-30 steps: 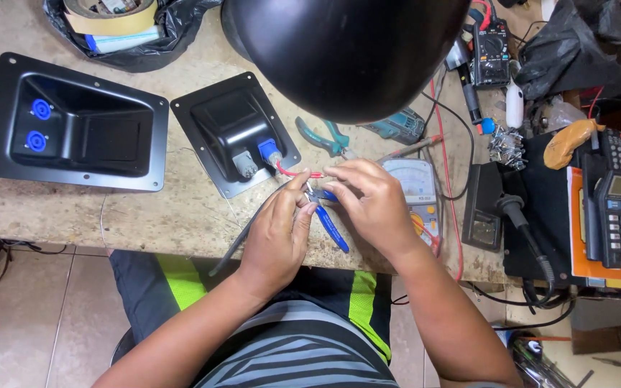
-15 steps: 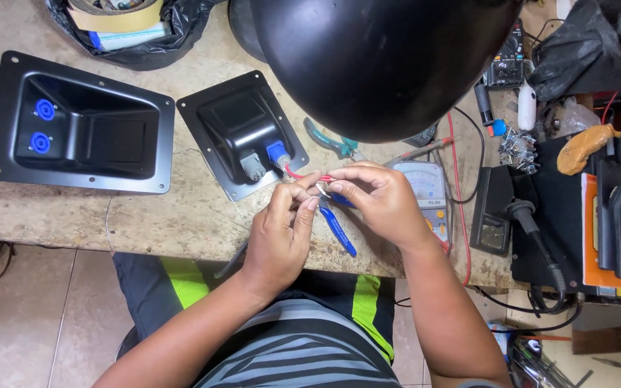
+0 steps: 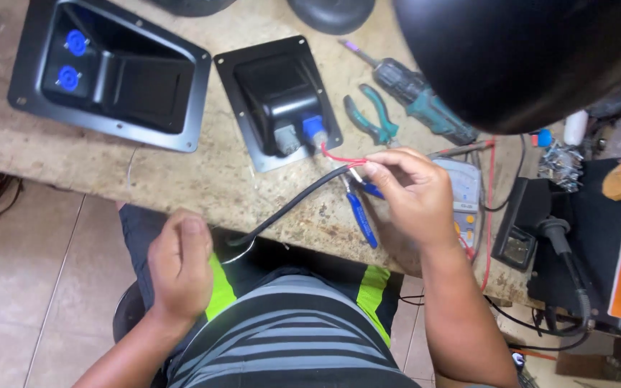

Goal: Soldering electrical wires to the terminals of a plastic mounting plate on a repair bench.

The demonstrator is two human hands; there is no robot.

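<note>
My right hand (image 3: 412,195) pinches the stripped end of a black cable (image 3: 292,205) between thumb and forefinger, where a red wire (image 3: 339,158) runs up to the blue connector (image 3: 315,129) of a small black recessed plate (image 3: 253,75). The cable droops over the bench edge toward my lap. My left hand (image 3: 180,267) sits low over my lap with its fingers curled, apart from the cable; nothing shows in it. Blue-handled cutters (image 3: 361,220) lie on the bench just under my right hand.
A larger black recessed plate (image 3: 145,126) with two blue connectors lies at the left. Green pliers (image 3: 372,118), a teal screwdriver (image 3: 420,97) and a multimeter (image 3: 463,192) lie near my right hand. A big black dome (image 3: 533,57) hides the upper right; a soldering iron (image 3: 563,248) stands at right.
My left hand has let go of the cable end and dropped to my lap. My right hand still holds the wires. The view has shifted closer and lower.
</note>
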